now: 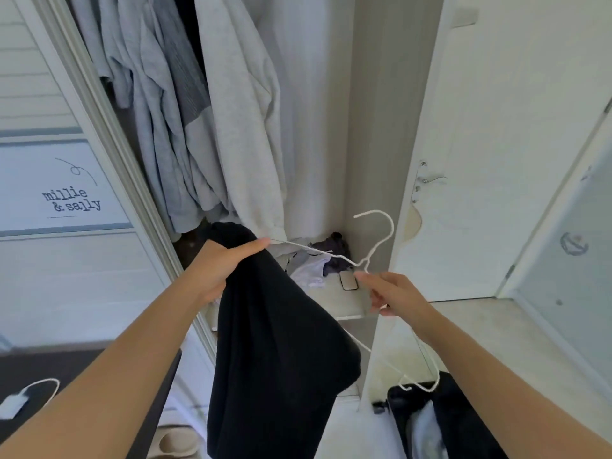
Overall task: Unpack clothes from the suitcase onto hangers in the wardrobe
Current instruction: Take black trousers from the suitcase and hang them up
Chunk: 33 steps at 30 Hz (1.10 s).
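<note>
The left grip (228,270) curls round the black garment (275,342) at one end of the hanger (374,250), the right grip (394,293) pinches its wire below the neck, and the hook points up toward the wardrobe (371,127).

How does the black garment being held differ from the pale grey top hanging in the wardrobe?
The black garment is dark; the grey top is pale. The black garment droops from the left hand, next to a white hanger, outside the wardrobe; the grey top already hangs inside it. Both are soft clothes hanging down.
</note>
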Available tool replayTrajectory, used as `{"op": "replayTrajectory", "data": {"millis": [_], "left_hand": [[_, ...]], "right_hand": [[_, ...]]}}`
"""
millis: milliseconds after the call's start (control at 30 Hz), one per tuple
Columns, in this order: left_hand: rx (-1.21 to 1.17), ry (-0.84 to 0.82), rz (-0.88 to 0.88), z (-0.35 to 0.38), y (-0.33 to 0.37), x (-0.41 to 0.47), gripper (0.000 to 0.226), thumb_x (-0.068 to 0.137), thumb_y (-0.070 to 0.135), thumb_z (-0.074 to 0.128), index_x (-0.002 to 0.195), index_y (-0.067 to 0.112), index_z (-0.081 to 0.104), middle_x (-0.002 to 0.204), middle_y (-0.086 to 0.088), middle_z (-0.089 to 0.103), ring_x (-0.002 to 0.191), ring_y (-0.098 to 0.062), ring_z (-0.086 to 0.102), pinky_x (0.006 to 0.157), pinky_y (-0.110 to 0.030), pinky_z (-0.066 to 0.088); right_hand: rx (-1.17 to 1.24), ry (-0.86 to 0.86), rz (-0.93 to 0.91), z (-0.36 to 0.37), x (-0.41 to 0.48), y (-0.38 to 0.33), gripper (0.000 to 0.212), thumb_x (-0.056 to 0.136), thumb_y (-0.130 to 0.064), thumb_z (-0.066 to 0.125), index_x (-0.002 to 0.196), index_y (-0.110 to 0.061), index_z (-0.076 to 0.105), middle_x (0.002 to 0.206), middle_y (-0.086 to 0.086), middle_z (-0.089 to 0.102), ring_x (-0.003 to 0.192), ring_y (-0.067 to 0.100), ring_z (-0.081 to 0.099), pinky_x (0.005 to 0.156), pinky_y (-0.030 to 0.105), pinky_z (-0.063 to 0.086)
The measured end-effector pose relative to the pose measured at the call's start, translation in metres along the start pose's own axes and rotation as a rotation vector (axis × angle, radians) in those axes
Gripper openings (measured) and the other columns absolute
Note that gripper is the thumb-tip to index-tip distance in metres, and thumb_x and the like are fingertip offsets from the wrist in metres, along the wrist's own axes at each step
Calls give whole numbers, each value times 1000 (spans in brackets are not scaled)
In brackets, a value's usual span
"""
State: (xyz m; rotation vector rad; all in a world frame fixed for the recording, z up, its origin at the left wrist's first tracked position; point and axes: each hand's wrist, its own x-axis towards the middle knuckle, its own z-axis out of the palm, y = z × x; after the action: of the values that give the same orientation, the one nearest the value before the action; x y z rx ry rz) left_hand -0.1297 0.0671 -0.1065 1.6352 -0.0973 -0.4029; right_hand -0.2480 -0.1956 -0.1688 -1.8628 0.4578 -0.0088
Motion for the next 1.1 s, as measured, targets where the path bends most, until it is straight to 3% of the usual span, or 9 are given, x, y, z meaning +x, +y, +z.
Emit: {"op": "replayTrajectory", "data": {"millis": [100, 267, 333, 500, 600, 800, 900, 1000, 1100], "left_hand": [[-1, -12, -45, -11, -19, -13, 45, 70, 15, 83, 109, 0, 67, 105, -10, 72, 101, -22, 68, 90, -35, 53], [-194, -20, -54, -25, -42, -26, 23, 80, -11, 58, 98, 4, 60, 96, -13, 61, 100, -29, 59, 82, -35, 54], [-230, -21, -68, -29, -49, -33, 21, 80, -11, 53, 92, 6, 58, 92, -10, 60, 96, -26, 58, 79, -34, 53], [-269, -62, -95, -28, -51, -48, 23, 81, -7, 49, 98, 4, 60, 99, -11, 61, 101, -26, 58, 87, -35, 51], [-289, -64, -75, -19, -40, -56, 25, 81, -6, 47, 99, 5, 62, 99, -10, 64, 103, -26, 58, 93, -36, 50], [-390, -68, 14, 6, -5, -68, 33, 78, -5, 43, 98, 5, 67, 104, -10, 70, 104, -26, 63, 97, -38, 50], [-463, -88, 79, 14, 15, -74, 36, 79, -6, 39, 99, 5, 68, 101, -9, 72, 95, -24, 67, 92, -36, 53], [-513, -95, 113, 14, 26, -77, 41, 78, -4, 38, 108, 2, 65, 112, -12, 68, 104, -28, 65, 97, -39, 51], [-511, -100, 101, 7, 26, -76, 45, 75, -3, 41, 115, 2, 62, 117, -14, 65, 108, -30, 62, 97, -41, 50]], "right_hand": [[-289, 200, -45, 23, -18, 20, 63, 85, -63, 53, 57, -10, 37, 51, 10, 52, 46, 15, 58, 60, 30, 42], [-377, 337, 7, 49, -33, 64, 49, 96, -32, 42, 76, 5, 66, 55, 16, 62, 59, 31, 64, 64, 36, 52], [-299, 281, 129, 58, -39, 86, 39, 95, -21, 43, 81, 3, 70, 54, 6, 63, 55, 23, 64, 62, 31, 50], [138, 227, 364, 79, -41, 138, 18, 99, -12, 42, 104, -3, 57, 91, 15, 63, 58, 21, 64, 60, 32, 57], [45, 249, 309, 87, -38, 153, 23, 99, -8, 35, 92, -2, 56, 107, 16, 61, 54, 22, 57, 59, 32, 46], [296, 296, 273, 100, -24, 166, 27, 102, -16, 37, 124, -11, 53, 84, 8, 69, 60, 22, 55, 56, 28, 46], [391, 283, 328, 102, -10, 158, 19, 102, -16, 40, 112, -11, 55, 78, 7, 65, 60, 20, 49, 50, 24, 40], [502, 185, 355, 101, -1, 146, 19, 98, -15, 46, 96, -2, 60, 74, 12, 58, 59, 20, 45, 51, 28, 34], [714, 32, 358, 87, 5, 129, 25, 97, -8, 37, 76, -11, 51, 51, -2, 43, 43, 10, 31, 42, 22, 20]]}}
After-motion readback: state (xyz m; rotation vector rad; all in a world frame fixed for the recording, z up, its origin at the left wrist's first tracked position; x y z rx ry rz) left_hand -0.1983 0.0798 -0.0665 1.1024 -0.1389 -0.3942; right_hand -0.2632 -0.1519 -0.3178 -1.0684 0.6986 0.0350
